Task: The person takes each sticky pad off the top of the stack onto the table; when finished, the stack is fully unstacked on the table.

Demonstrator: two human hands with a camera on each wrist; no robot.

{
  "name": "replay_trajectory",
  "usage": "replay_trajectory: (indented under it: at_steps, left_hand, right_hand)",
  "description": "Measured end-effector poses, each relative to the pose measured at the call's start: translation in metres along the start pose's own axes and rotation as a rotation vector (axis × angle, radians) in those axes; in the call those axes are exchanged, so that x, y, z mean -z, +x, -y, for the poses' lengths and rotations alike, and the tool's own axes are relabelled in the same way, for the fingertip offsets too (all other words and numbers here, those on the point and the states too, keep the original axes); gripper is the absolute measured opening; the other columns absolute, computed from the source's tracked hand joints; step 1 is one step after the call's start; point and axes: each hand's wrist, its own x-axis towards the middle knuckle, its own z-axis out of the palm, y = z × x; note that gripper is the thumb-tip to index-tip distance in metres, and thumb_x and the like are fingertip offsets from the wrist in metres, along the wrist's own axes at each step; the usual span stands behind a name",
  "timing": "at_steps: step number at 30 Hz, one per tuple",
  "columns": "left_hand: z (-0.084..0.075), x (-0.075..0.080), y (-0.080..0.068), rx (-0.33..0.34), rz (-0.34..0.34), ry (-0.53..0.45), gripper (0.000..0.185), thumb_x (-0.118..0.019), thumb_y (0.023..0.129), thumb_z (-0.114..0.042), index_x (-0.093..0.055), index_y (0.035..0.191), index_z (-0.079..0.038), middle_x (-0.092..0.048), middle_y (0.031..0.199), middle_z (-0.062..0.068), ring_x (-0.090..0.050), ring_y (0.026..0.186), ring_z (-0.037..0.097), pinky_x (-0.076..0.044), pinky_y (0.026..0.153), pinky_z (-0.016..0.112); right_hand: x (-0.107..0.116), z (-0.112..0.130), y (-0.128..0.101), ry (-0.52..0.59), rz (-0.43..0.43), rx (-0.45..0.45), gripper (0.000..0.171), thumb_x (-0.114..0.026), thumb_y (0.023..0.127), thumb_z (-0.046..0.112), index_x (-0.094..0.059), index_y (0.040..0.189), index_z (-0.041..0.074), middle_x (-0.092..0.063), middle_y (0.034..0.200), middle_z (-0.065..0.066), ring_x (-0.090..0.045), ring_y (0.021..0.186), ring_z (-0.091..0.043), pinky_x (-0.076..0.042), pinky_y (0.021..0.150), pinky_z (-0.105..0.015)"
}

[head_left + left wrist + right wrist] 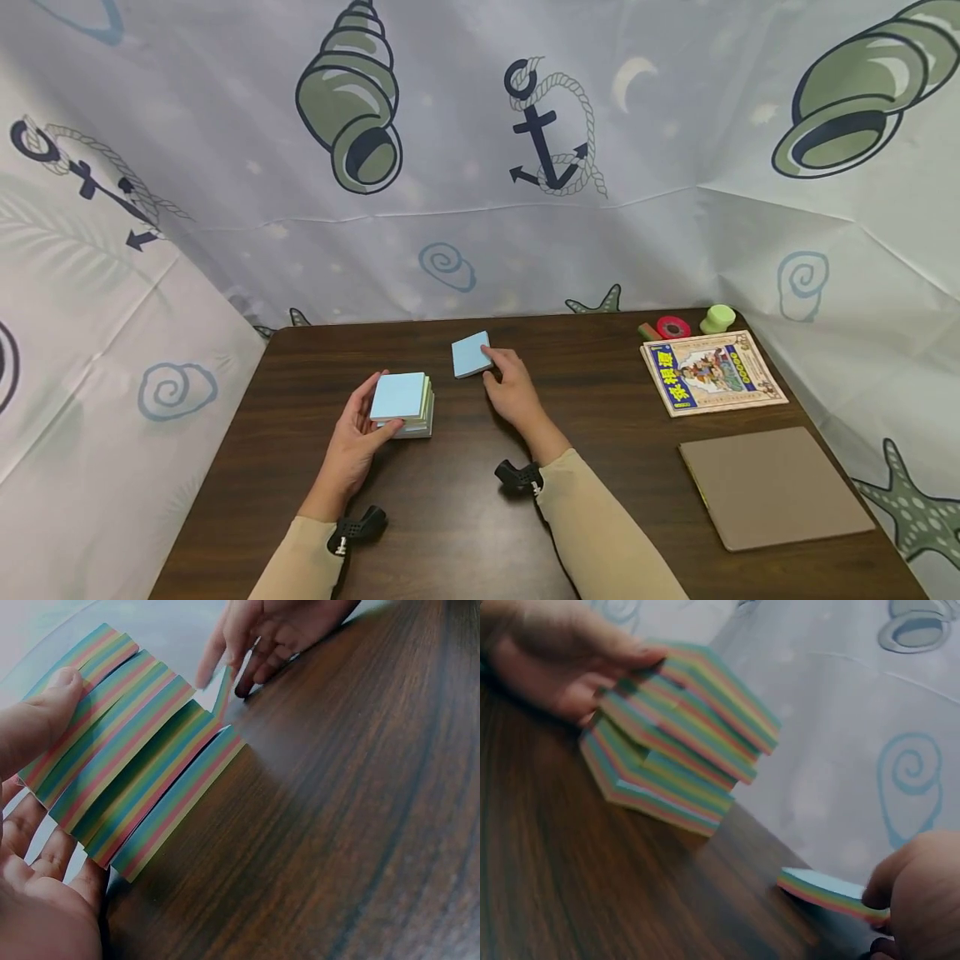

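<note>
the left hand (pixel 358 433) grips the stack of sticky-note pads (pixel 406 403) on the dark wooden table (pixel 450 517), thumb on top and fingers curled along its side, the pads fanned askew. just beyond it, the right hand (pixel 512 388) pinches a single thin blue-topped pad (pixel 471 354) against the tabletop.

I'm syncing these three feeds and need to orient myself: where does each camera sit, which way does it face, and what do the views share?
Head: worn on the head, facing forward and down at the table; both sleeved forearms, left hand and right hand show.
Left wrist: beside the left hand, looking across the stack of note pads toward the right hand.
Right wrist: low behind the right hand, which pinches a small pad, facing the stack.
All three share the stack and both hands.
</note>
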Motion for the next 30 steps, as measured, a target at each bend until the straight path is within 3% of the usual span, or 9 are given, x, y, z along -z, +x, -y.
replay_trajectory:
  at_steps: [5, 13, 19, 26, 30]
  left_hand:
    - [0.0, 0.0, 0.001, -0.005, 0.009, 0.014, 0.092, -0.07, 0.095, 0.019, -0.026, 0.172, -0.008, -0.02, 0.182, 0.019, -0.043, 0.153, 0.002, -0.048, 0.112, 0.014]
    - [0.0005, 0.0008, 0.0012, -0.007, 0.008, 0.018, 0.092, -0.069, 0.096, 0.019, -0.026, 0.172, -0.008, -0.019, 0.182, 0.02, -0.044, 0.151, 0.004, -0.049, 0.11, 0.015]
    - [-0.0018, -0.0009, 0.0005, 0.013, 0.006, 0.016, 0.094, -0.069, 0.097, 0.018, -0.021, 0.174, -0.007, -0.017, 0.183, 0.017, -0.042, 0.152, 0.002, -0.047, 0.113, 0.014]
    - [-0.0044, -0.0016, 0.0008, 0.022, 0.007, 0.022, 0.095, -0.068, 0.098, 0.017, -0.018, 0.175, -0.009, -0.016, 0.184, 0.014, -0.042, 0.152, 0.002, -0.046, 0.112, 0.013]
    - [-0.0041, -0.0032, 0.0004, 0.047, 0.007, 0.017, 0.094, -0.067, 0.1, 0.015, -0.018, 0.175, -0.011, -0.02, 0.181, 0.01, -0.047, 0.145, 0.004, -0.051, 0.107, 0.015]
  right_hand:
    - [-0.0008, 0.005, -0.0012, -0.12, 0.069, -0.003, 0.058, -0.062, 0.108, 0.014, -0.049, 0.164, 0.01, -0.049, 0.164, -0.019, -0.038, 0.156, -0.045, -0.038, 0.125, -0.065]
    - [-0.0042, 0.0099, -0.0049, -0.242, 0.096, 0.017, 0.06, -0.063, 0.11, 0.026, -0.047, 0.166, 0.012, -0.036, 0.176, -0.018, -0.032, 0.162, -0.045, -0.035, 0.128, -0.065]
    - [-0.0048, 0.0106, -0.007, -0.161, 0.088, -0.027, 0.059, -0.061, 0.112, 0.028, -0.046, 0.167, 0.014, -0.036, 0.177, -0.011, -0.032, 0.164, -0.04, -0.034, 0.129, -0.065]
    - [-0.0067, 0.0057, -0.0023, -0.033, -0.005, -0.016, 0.053, -0.061, 0.11, 0.019, -0.052, 0.163, 0.014, -0.046, 0.169, -0.011, -0.042, 0.159, -0.036, -0.038, 0.128, -0.06]
    - [-0.0069, 0.0016, -0.0017, 0.104, -0.073, 0.011, 0.05, -0.064, 0.109, 0.01, -0.057, 0.158, 0.01, -0.052, 0.159, -0.014, -0.053, 0.148, -0.036, -0.048, 0.118, -0.055]
